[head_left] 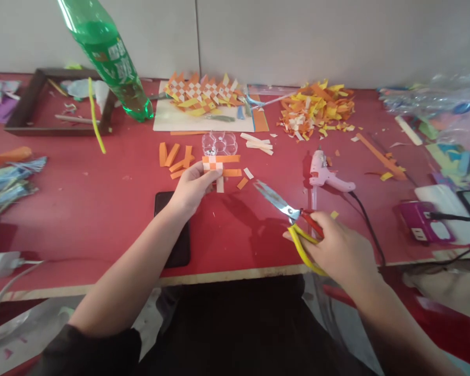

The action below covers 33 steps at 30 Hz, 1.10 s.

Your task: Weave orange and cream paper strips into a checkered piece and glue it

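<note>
My left hand [194,185] pinches a small woven piece of orange and white paper strips [212,164], with orange ends sticking out to the right and a white end hanging down. In my right hand [342,248] are scissors [284,208] with one red and one yellow handle, the blades pointing up and left, nearly closed and apart from the paper. Loose orange strips [172,155] lie left of the woven piece, and white strips [257,143] lie beyond it. Two small cut bits [243,183] rest between the paper and the blade tips.
A pink glue gun [329,175] stands to the right, its black cord running to the table edge. At the back are a finished-looking woven band [203,94], a pile of paper scraps [317,108], a green bottle [113,62] and a brown tray [23,107]. A black phone [182,245] lies under my left forearm.
</note>
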{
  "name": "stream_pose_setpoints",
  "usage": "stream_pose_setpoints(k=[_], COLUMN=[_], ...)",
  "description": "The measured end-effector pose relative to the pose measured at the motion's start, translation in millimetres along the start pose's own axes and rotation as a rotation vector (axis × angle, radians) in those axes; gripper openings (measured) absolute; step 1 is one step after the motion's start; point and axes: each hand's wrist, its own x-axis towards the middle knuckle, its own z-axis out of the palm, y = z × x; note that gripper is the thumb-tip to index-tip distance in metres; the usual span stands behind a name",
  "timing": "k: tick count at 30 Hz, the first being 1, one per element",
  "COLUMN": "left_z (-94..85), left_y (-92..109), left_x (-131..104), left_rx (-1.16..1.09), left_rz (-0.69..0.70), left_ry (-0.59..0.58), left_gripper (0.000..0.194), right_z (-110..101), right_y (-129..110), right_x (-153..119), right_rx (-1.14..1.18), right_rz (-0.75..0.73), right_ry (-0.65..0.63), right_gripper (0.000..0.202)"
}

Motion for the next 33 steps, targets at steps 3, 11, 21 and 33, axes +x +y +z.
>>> stream_pose_setpoints(k=[3,11,21,33], left_z=[-2.0,-1.6,-2.2,-0.4], left_y=[3.7,11.0,5.4,0.6], left_x=[1.9,-1.8,-3.2,-1.0], left_rx=[-0.058,-0.118,-0.135,-0.039], left_rz=[-0.019,-0.195,-0.293,-0.321], left_ry=[-0.005,-0.179,-0.307,-0.250], left_gripper=[0.020,0.019,0.021,0.021], right_z=[-3.8,-10.1,0.5,8.5], right_y=[-5.0,-20.3,-22.0,-2.5], right_x=[-0.8,8.5,0.1,5.9], right_rx=[0.132,0.003,0.276,0.577], right_rz=[0.059,0.016,-0.002,0.193], right_ry=[0.077,-0.131,-0.109,-0.017], right_gripper=[0.050,0.043,0.046,0.037])
